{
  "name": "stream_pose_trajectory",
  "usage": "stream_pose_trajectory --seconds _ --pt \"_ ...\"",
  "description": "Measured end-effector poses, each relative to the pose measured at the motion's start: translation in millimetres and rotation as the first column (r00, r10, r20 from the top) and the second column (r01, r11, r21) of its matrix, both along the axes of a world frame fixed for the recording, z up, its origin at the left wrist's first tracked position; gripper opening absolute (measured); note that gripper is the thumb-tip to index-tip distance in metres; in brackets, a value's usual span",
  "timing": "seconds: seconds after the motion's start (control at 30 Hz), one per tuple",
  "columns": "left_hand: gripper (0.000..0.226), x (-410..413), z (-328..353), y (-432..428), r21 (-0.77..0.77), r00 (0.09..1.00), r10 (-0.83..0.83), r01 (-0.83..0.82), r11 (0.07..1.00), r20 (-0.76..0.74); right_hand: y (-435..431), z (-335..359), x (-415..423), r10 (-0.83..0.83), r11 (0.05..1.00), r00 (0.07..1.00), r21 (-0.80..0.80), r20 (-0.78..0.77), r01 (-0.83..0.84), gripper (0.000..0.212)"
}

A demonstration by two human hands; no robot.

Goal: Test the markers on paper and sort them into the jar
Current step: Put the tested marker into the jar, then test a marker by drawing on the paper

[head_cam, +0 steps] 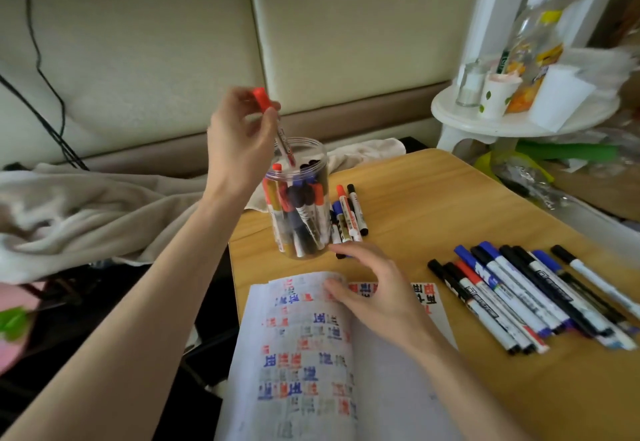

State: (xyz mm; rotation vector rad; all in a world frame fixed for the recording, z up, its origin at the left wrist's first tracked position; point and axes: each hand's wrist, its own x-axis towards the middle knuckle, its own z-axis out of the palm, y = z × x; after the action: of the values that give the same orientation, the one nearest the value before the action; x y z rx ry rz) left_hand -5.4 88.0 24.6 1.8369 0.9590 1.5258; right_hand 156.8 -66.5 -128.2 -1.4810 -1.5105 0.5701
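Left hand [239,135] raised above the clear jar [320,160], fingertips pinching a red-capped marker [262,98] just under its cap, barrel slanting down from the pinch, lower end inside the jar's mouth. Directly below that grip, packed in the jar upright and tilted, many more markers with red, blue and black caps. Lower and to the right of the grip, just beside the jar, a small loose heap of markers [349,215] flat on the table. Nearer than the jar, right hand [374,288] holding nothing, fingers loosely spread, palm down over the open paper [304,354] covered in red, blue and black test marks, index fingertip close to the jar's base. Well apart to that hand's right, a fanned row of markers [512,298], blue, black and red. Underneath it all, a light wooden table [433,191]. Left of the raised hand and lower, a rumpled pale blanket [86,212]; behind it, a cream padded backrest [156,42] with a dark cable [38,59] hanging down. Far right, a white round stand [485,125] crowded with a paper cup [497,94], a glass [469,89] and plastic bags.
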Motion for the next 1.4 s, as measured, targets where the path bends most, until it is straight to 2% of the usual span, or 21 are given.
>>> stream_pose_trajectory --seconds 0.07,0.2,0.3,0.43,0.6,0.73,0.8,1.17,1.3,1.4 --pt "0.028 -2 -9 3 -0.043 0.998 -0.025 0.023 0.999 -0.052 2 -2 3 -0.023 1.0 1.0 -0.006 0.005 0.023 0.047" --pt "0.028 -5 -23 3 -0.009 0.983 -0.003 0.002 1.0 -0.186 4 -6 7 -0.058 0.998 0.998 -0.012 0.004 0.058 0.047" --pt "0.017 -4 -30 3 -0.016 0.983 0.042 -0.045 0.999 -0.177 3 -7 10 -0.079 0.997 0.997 -0.003 -0.023 0.079 0.046" --pt "0.021 -4 -31 6 -0.046 0.974 0.104 -0.115 0.992 -0.202 4 -10 11 -0.08 0.997 0.996 -0.009 -0.031 0.08 0.045" --pt "0.02 -7 -37 2 0.091 0.965 0.147 -0.13 0.987 -0.216 7 -13 11 -0.079 0.997 0.996 0.006 -0.033 0.08 0.044" --pt "0.036 -11 -43 -9 0.234 0.908 0.225 -0.147 0.961 -0.354 7 -14 11 -0.082 0.997 0.995 -0.005 -0.062 0.082 0.042" --pt "0.04 -12 -43 -12 0.255 0.886 0.227 -0.13 0.958 -0.403 7 -15 12 -0.085 0.996 0.994 -0.005 -0.066 0.085 0.042" --pt "0.057 -9 -37 -12 0.125 0.823 0.184 -0.139 0.982 -0.537 7 -17 12 -0.092 0.996 0.993 0.008 -0.073 0.093 0.039" --pt "0.08 -3 -38 -12 0.064 0.772 0.155 -0.148 0.987 -0.617 8 -16 12 -0.092 0.995 0.992 0.016 -0.082 0.093 0.037" --pt "0.092 0 -39 -14 0.082 0.736 0.192 -0.183 0.98 -0.649 7 -17 12 -0.097 0.995 0.992 0.005 -0.085 0.098 0.037"
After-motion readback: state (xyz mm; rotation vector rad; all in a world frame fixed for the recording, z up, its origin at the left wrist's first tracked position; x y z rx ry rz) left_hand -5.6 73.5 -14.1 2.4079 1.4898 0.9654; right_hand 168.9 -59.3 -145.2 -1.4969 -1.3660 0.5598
